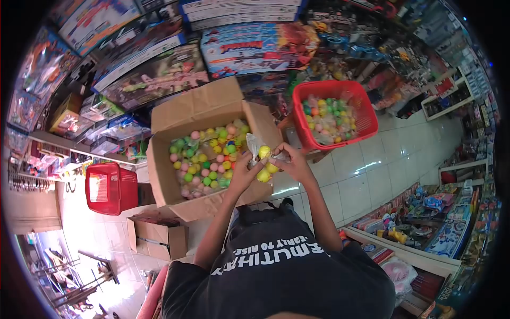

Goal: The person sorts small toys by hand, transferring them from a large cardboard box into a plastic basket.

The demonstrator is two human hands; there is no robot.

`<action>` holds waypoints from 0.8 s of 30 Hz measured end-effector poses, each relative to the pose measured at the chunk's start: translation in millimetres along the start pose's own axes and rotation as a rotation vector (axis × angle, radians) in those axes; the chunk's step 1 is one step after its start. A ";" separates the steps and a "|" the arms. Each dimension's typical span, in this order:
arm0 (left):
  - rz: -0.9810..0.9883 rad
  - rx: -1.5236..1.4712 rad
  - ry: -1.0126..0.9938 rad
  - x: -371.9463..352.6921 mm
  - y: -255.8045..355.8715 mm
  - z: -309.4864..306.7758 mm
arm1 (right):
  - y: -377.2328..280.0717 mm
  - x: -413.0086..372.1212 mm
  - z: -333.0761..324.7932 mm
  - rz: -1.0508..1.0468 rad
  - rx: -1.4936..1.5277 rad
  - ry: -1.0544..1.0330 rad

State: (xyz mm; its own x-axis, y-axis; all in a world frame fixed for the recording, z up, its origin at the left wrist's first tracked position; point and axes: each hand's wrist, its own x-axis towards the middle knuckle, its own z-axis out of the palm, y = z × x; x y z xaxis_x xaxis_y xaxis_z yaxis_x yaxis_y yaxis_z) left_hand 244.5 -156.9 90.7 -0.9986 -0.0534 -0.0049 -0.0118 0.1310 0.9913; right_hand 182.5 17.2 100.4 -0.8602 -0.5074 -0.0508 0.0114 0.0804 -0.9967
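Note:
A clear plastic bag (253, 143) with a few yellow balls (264, 152) is held between both hands in front of my chest. My left hand (245, 170) has its fingers closed on the bag's left side. On the other side, my right hand (294, 164) pinches the plastic near the balls. Just left of the hands stands an open cardboard box (195, 107) holding many loose pink, green and yellow balls (203, 158). Beyond my right hand is a red basket (365, 114) with bagged coloured balls (332, 118) inside.
Another red basket (112, 189) is at the left, near a smaller cardboard box (157, 237) on the floor. Boxed toys (257, 48) line the shelves ahead. Low shelves with toys (419, 215) stand at the right, beside the tiled floor (350, 183).

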 end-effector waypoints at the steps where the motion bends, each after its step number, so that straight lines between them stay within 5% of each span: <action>1: 0.060 0.014 -0.005 2.7 3.0 14.4 | -6.4 -7.3 -12.8 -0.020 -0.057 -0.001; 5: 0.156 0.107 -0.084 14.2 7.2 89.9 | -7.1 -45.4 -85.4 -0.136 -0.213 0.043; 11: 0.168 -0.010 -0.183 17.2 4.7 175.2 | 26.6 -97.3 -160.0 -0.042 -0.179 0.116; 13: -0.244 -0.046 -0.251 16.6 3.4 190.8 | 39.0 -113.6 -180.8 -0.029 -0.174 0.126; 17: -0.283 -0.108 -0.162 22.1 6.1 218.5 | 40.8 -134.1 -213.6 0.025 -0.145 0.224; 19: -0.118 -0.135 -0.100 30.0 -5.4 227.1 | 41.3 -135.0 -224.6 0.038 -0.130 0.265; 24: -0.229 -0.468 -0.113 50.8 23.7 236.2 | 48.2 -114.8 -249.8 0.021 0.023 0.428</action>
State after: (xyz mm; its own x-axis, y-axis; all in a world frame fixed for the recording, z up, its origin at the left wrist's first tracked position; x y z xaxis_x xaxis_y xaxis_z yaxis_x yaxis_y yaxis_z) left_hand 181.2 77.3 82.9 -0.9728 0.0819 -0.2168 -0.2317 -0.3283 0.9157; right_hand 154.5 293.7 74.0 -0.9936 -0.1035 -0.0444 0.0378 0.0655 -0.9971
